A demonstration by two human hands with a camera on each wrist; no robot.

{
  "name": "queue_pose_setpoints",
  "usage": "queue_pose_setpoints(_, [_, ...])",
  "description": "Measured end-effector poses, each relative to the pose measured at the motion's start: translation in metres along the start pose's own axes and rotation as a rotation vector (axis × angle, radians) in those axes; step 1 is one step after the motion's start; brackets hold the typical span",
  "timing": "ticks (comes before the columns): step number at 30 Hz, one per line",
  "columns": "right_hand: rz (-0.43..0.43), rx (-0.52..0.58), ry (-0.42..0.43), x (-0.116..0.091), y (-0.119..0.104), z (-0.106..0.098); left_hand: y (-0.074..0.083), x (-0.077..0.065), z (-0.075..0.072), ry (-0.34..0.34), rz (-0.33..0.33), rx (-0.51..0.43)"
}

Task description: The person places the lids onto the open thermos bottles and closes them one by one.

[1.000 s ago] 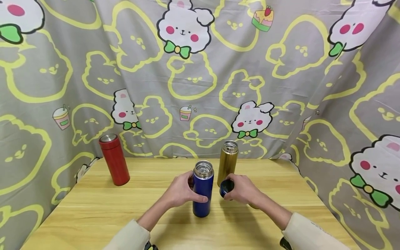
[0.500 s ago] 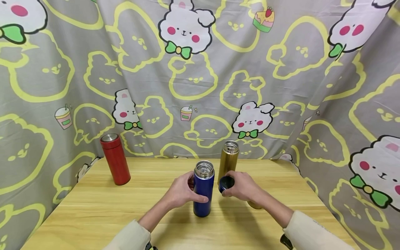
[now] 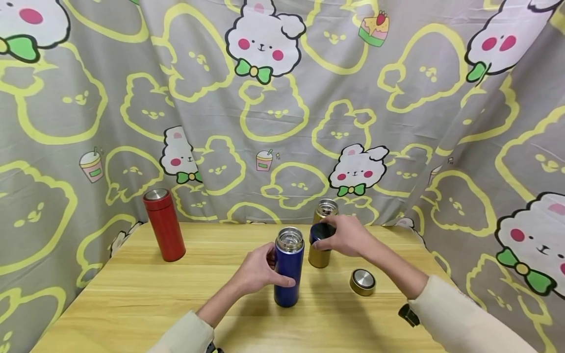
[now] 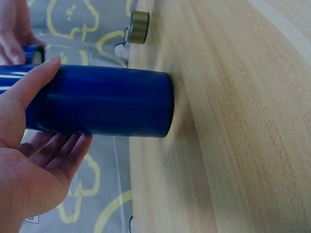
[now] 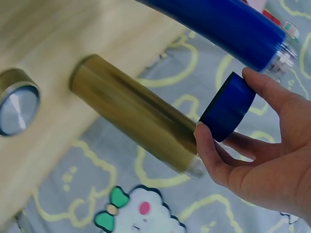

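A blue thermos bottle [image 3: 289, 269] stands upright on the table, its steel mouth uncovered. My left hand [image 3: 260, 269] grips it from the left side, thumb across the front and fingers behind. In my right hand [image 3: 348, 235] is the blue lid [image 5: 228, 107], pinched by its edges between thumb and fingers. That hand is raised off the table, right of the blue bottle's mouth and in front of the gold thermos bottle [image 5: 136, 114]. The gold bottle stands upright without a lid, partly hidden in the head view. Its gold lid [image 3: 363, 282] lies on the table nearer the person.
A red thermos bottle [image 3: 164, 225] with its lid on stands at the left back of the wooden table [image 3: 212, 245]. Behind the table's far edge hangs a grey patterned curtain [image 3: 282, 117].
My right hand has risen with the blue lid, from low beside the blue bottle to near its mouth's height. The gold lid has come into full sight. My left hand keeps its grip.
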State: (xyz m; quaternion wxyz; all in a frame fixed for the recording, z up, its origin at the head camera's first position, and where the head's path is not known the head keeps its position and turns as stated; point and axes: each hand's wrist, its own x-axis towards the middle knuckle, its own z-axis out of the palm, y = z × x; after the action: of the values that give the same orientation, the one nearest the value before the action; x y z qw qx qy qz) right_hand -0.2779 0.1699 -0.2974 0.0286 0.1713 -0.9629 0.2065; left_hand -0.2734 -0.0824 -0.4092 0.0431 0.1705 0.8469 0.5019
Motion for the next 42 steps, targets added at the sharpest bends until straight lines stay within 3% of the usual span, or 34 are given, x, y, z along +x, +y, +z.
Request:
queue_pose_setpoints(8, [-0.026,-0.045,0.043,0.007,-0.019,-0.029,-0.001,0.001,0.0,0.003,-0.004,0.014])
queue_pose_setpoints(13, [0.004,-0.03,0.001,0.011,-0.034,-0.035,-0.002,0.001,-0.001,0.001,0.001,0.012])
queue_pose_setpoints(34, [-0.114,0.002,-0.073,0.008,-0.075,-0.02,-0.002,0.0,-0.001,-0.026,0.007,-0.009])
queue_pose_setpoints(42, [-0.097,0.008,-0.109,0.007,-0.079,-0.014,-0.003,0.001,-0.002,-0.03,-0.004,-0.005])
